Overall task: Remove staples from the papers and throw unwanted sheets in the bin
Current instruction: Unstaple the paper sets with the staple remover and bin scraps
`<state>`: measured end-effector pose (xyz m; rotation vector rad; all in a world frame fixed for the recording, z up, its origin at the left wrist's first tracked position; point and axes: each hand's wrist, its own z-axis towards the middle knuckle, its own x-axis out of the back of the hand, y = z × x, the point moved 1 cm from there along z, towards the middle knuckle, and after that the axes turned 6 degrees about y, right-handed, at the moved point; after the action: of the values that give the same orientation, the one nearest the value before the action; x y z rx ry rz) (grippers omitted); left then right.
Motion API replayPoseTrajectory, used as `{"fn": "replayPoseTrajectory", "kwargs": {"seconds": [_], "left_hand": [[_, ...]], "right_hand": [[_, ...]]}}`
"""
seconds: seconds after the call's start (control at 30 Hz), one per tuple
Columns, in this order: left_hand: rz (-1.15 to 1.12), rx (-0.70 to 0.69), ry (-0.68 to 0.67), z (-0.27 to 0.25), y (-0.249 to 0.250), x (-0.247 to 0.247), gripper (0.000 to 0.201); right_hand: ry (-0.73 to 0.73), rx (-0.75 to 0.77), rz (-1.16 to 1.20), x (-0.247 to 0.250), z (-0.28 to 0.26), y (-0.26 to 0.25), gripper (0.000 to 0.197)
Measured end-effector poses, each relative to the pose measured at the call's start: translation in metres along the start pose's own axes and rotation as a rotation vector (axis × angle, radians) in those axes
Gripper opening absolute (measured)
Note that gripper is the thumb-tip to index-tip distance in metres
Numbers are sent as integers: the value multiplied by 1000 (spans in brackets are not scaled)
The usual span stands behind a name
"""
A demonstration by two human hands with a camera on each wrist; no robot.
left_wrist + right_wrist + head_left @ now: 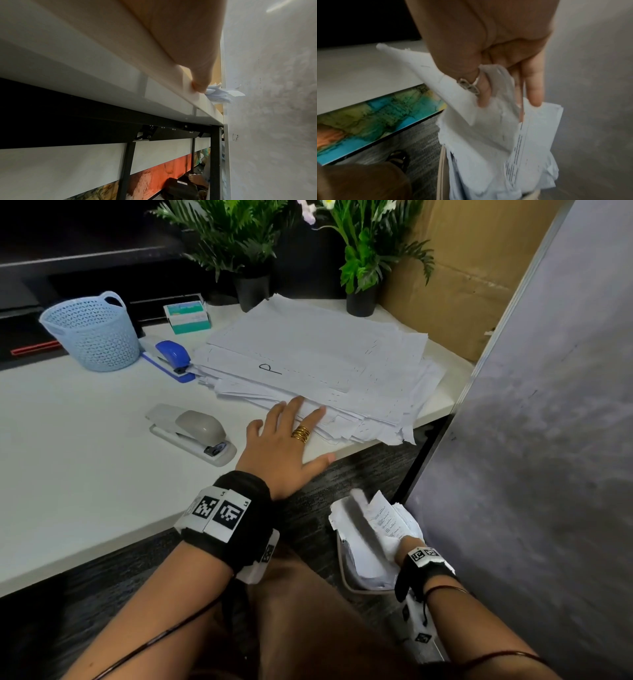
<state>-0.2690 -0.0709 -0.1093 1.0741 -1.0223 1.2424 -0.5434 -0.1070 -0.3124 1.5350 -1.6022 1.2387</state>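
A thick, untidy pile of white papers point(315, 354) lies at the right end of the white desk point(68, 457), some corners point(221, 94) hanging over the front edge. My left hand point(291, 440) rests flat at the desk edge, straight fingertips on the pile's near side; its wrist view shows only the palm point(188, 47) on the desk edge. Down on the floor, my right hand point(407, 546) pinches a torn white sheet point(436, 83) between its fingers over the beige bin point(342, 570). Crumpled and printed sheets point(488, 169) fill that bin.
A grey stapler point(195, 433) lies left of my left hand, a blue stapler point(171, 357) behind it. A light-blue basket point(92, 330), a teal box point(186, 318) and two potted plants point(359, 268) stand at the back. A grey partition point(548, 440) closes the right side beside the bin.
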Motion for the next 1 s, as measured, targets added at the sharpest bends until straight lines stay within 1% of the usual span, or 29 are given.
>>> {"fn": "replayPoseTrajectory", "kwargs": {"seconds": [0.03,0.07,0.1,0.13,0.17,0.27,0.3,0.33,0.43,0.53,0.6,0.77,0.8,0.87,0.9,0.93,0.97,1.0], "left_hand": [[-2,0,1,0,0,0,81],[-8,1,3,0,0,0,79],[-11,2,6,1,0,0,78],[-11,3,6,1,0,0,79],[-9,2,6,1,0,0,80],[-13,2,9,0,0,0,83],[-15,3,7,0,0,0,84],[-14,4,2,0,0,0,85],[-11,6,-2,0,0,1,87],[-19,5,-9,0,0,1,87],[-29,3,-7,0,0,1,86],[-39,8,11,-1,0,2,81],[-37,9,11,-1,0,2,81],[-31,7,13,-1,0,2,83],[-28,6,11,0,0,3,83],[-26,7,8,0,0,3,82],[-24,7,6,0,0,3,80],[-23,7,5,0,0,3,78]], "right_hand": [[-68,-102,-10,9,-4,-3,69],[-131,-157,-11,17,-5,-3,62],[-132,-171,-21,22,-2,-2,67],[-96,-146,-36,27,-1,-2,75],[-56,-119,-47,32,1,-1,74],[38,-85,2,34,13,-7,52],[56,-76,28,34,15,-9,48],[75,-52,53,36,14,-12,47],[130,-13,28,36,14,-9,50],[105,-60,-54,37,14,0,45],[84,-48,-71,38,12,5,45],[121,-41,-74,34,12,0,48],[116,-25,-76,30,13,-4,48],[109,39,-60,19,17,-13,41],[148,73,-26,9,25,-13,38],[163,74,-11,-4,34,-11,40],[113,46,-11,-18,44,-7,45],[29,5,-3,-33,51,-2,48]]}}
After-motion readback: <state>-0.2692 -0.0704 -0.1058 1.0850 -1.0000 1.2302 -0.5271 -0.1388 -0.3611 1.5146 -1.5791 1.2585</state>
